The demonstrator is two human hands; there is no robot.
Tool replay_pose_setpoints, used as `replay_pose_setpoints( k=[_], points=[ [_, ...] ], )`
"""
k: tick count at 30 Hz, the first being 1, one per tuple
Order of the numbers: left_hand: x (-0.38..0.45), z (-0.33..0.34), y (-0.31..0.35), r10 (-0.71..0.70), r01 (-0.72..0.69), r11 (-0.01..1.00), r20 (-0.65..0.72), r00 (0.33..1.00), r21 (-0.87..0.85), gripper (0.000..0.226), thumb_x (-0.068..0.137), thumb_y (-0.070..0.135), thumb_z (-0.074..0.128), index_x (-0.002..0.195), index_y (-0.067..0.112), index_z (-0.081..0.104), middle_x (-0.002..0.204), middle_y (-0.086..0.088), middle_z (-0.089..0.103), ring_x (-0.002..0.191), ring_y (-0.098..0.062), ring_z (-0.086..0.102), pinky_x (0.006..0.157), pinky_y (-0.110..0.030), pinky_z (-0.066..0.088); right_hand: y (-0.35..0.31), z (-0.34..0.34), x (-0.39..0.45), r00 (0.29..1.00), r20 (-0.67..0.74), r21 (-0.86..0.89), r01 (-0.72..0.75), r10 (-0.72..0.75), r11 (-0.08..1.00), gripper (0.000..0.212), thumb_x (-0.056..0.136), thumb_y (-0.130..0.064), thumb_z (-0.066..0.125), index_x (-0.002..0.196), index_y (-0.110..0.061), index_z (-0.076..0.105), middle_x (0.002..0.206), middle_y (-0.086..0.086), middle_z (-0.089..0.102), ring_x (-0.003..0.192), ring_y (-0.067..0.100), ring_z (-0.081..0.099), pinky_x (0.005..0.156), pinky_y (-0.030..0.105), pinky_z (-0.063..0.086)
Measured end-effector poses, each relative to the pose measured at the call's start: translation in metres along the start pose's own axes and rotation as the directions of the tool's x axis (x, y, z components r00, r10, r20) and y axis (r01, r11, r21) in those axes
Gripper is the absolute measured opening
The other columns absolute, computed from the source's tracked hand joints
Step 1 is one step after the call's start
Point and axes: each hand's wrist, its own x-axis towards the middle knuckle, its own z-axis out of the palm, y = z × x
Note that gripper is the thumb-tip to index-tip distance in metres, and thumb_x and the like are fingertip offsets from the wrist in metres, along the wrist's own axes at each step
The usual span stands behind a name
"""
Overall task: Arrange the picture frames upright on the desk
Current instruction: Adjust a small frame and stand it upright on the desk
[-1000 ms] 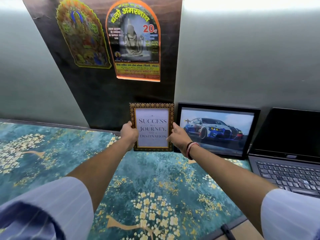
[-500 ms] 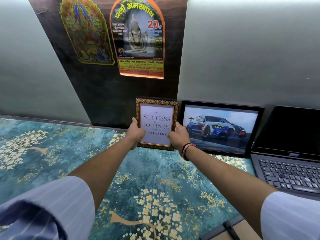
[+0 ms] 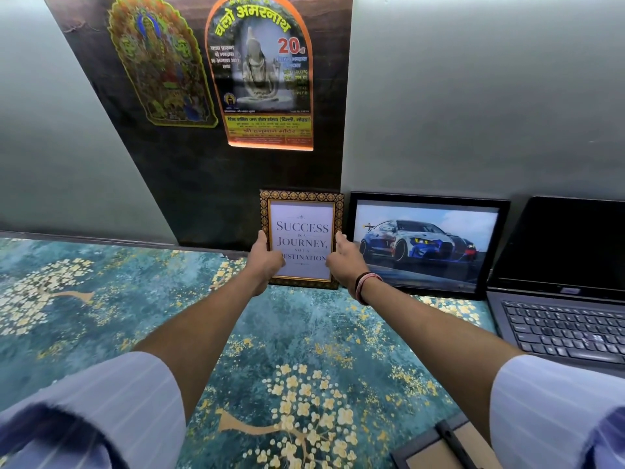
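Now I hold the quote frame (image 3: 302, 239) standing up against the dark wall panel (image 3: 189, 184).

My left hand (image 3: 265, 262) and right hand (image 3: 341, 262) pinch its bumpy gold edges. Beside it, the shiny black car frame (image 3: 427, 243) already stands. One more frame (image 3: 436, 448) lies flat on the flowery desk (image 3: 101, 299), I think.

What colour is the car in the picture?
Mostly blue and white, with some red, on the car. The head view shows it best.

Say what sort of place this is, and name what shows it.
Probably a home or small-office desk against a wall: an open laptop, two framed pictures propped upright, and devotional posters above.
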Motion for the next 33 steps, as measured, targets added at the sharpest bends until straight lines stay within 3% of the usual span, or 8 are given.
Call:
replay_pose_setpoints(
  k=[9,14,20,26,29,30,31,33],
  points=[
    [-0.011,0.008,-0.009,-0.017,0.017,1.0,0.001,1.0,-0.003,0.1,0.09,-0.013,0.057,0.165,0.014,-0.003,0.155,-0.01,0.049,0.138,-0.032,0.049,0.11,-0.046,0.039,0.006,-0.008,-0.01,0.999,0.025,-0.041,0.043,-0.042,0.998,0.083,0.089,0.0,0.046,0.161,-0.016,0.008,0.17,0.002,0.008,0.143,0.024,0.037,0.095,0.03,0.045],
    [-0.039,0.024,-0.028,0.011,-0.01,0.999,0.017,1.0,-0.032,0.075,0.085,-0.012,0.06,0.153,0.011,0.039,0.148,-0.012,0.057,0.132,-0.034,0.054,0.104,-0.042,0.045,0.027,-0.018,-0.034,0.999,0.037,0.014,0.011,-0.011,1.0,0.076,0.091,-0.001,0.049,0.16,-0.012,0.018,0.166,0.005,0.023,0.148,0.03,0.034,0.117,0.045,0.037],
    [-0.101,0.074,-0.038,-0.086,0.089,0.996,0.111,0.99,-0.022,0.079,0.093,0.003,0.065,0.162,0.008,0.027,0.169,-0.011,0.028,0.151,-0.034,0.036,0.12,-0.05,0.034,0.061,-0.064,-0.099,0.994,-0.044,0.151,-0.09,0.098,0.984,0.065,0.097,-0.015,0.057,0.157,-0.01,0.031,0.163,0.006,0.034,0.149,0.024,0.036,0.12,0.044,0.034],
    [-0.183,0.152,-0.033,-0.129,0.135,0.991,0.268,0.955,-0.005,0.046,0.085,0.002,0.069,0.13,0.007,0.063,0.127,-0.004,0.06,0.123,-0.027,0.058,0.104,-0.038,0.045,0.1,-0.152,-0.2,0.953,-0.199,0.268,-0.171,0.228,0.948,0.061,0.094,-0.027,0.065,0.149,-0.01,0.046,0.155,0.006,0.047,0.14,0.024,0.047,0.117,0.048,0.039],
    [-0.239,0.204,-0.017,-0.105,0.102,0.994,0.359,0.927,0.028,0.047,0.084,0.002,0.069,0.131,0.001,0.066,0.124,-0.016,0.065,0.122,-0.035,0.061,0.101,-0.043,0.048,0.119,-0.208,-0.258,0.921,-0.267,0.282,-0.208,0.285,0.937,0.063,0.09,-0.033,0.066,0.146,-0.009,0.051,0.146,0.006,0.056,0.133,0.025,0.054,0.114,0.049,0.043],
    [-0.255,0.22,-0.014,-0.088,0.08,0.996,0.382,0.92,0.036,0.042,0.082,0.003,0.069,0.123,0.002,0.069,0.146,-0.024,0.054,0.141,-0.037,0.037,0.114,-0.053,0.039,0.124,-0.224,-0.276,0.91,-0.287,0.286,-0.217,0.299,0.933,0.058,0.093,-0.031,0.065,0.145,-0.008,0.052,0.142,0.004,0.058,0.13,0.025,0.056,0.112,0.049,0.044],
    [-0.272,0.239,-0.012,-0.074,0.057,0.997,0.423,0.903,0.052,0.034,0.081,0.003,0.069,0.115,0.005,0.072,0.102,0.002,0.042,0.093,-0.019,0.037,0.081,-0.032,0.026,0.131,-0.243,-0.295,0.9,-0.304,0.299,-0.221,0.313,0.928,0.054,0.095,-0.029,0.064,0.144,-0.008,0.052,0.138,0.003,0.058,0.126,0.024,0.058,0.111,0.049,0.046],
    [-0.303,0.282,-0.007,-0.08,0.054,0.996,0.478,0.875,0.068,0.025,0.083,0.0,0.068,0.109,0.0,0.07,0.1,-0.006,0.056,0.095,-0.018,0.049,0.081,-0.031,0.042,0.152,-0.28,-0.326,0.875,-0.344,0.323,-0.229,0.34,0.918,0.052,0.092,-0.031,0.066,0.139,-0.011,0.056,0.133,0.002,0.061,0.119,0.022,0.061,0.106,0.048,0.05]
  ],
)
